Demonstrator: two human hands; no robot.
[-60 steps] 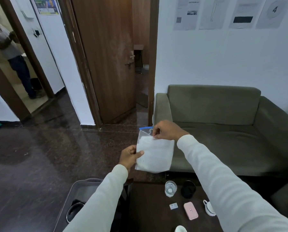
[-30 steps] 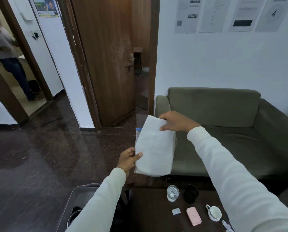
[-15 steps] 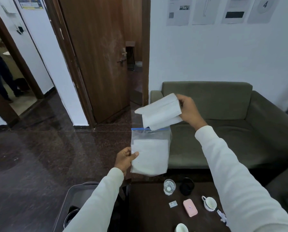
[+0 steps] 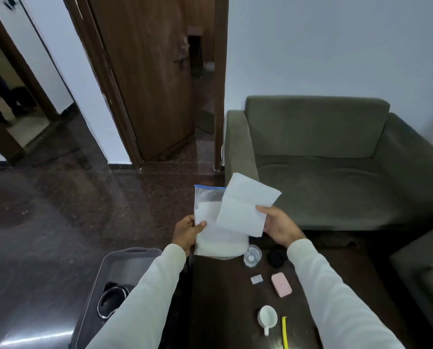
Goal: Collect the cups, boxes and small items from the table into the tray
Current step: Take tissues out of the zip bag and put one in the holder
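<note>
The left hand (image 4: 186,234) grips a clear zip bag (image 4: 219,222) by its left edge, while the right hand (image 4: 277,226) pinches a white folded sheet (image 4: 245,207) in front of it, both above the far edge of the dark surface (image 4: 223,298). Half a second ago the sheet was lifted high above the bag's mouth; now it is lowered. The cups, pink box (image 4: 281,284) and small items wait on the surface; judging by this, both hands should be freed first, then each piece carried left to the grey tray (image 4: 102,270).
</note>
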